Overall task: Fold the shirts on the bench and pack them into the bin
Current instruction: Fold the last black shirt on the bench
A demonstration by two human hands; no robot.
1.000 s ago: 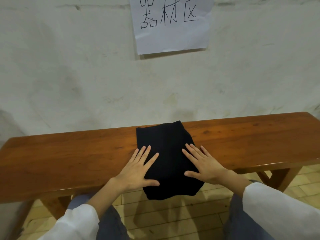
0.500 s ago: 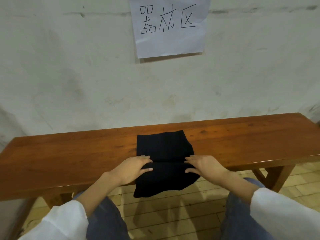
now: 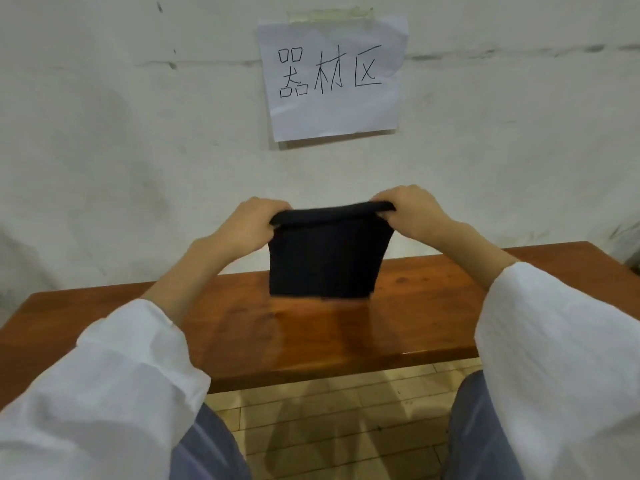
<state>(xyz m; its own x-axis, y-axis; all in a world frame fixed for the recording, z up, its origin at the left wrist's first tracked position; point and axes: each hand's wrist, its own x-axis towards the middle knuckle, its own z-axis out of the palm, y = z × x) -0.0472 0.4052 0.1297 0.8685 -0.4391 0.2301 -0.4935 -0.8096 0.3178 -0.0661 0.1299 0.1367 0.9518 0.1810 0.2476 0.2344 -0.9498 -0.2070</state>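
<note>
Lifted from lying flat, the folded black cloth shirt hangs over the reddish-brown wooden surface, top corners pinched in the grip of left hand and right hand, fingertips hidden behind cloth, lower edge blurred.

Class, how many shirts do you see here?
1: a folded black shirt, gripped by the left hand and right hand above the wooden bench. Others may lie out of view.

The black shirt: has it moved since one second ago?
Yes, upward. The black shirt lay flat on the bench; now the left hand and right hand hold its top edge up, and it hangs.
</note>
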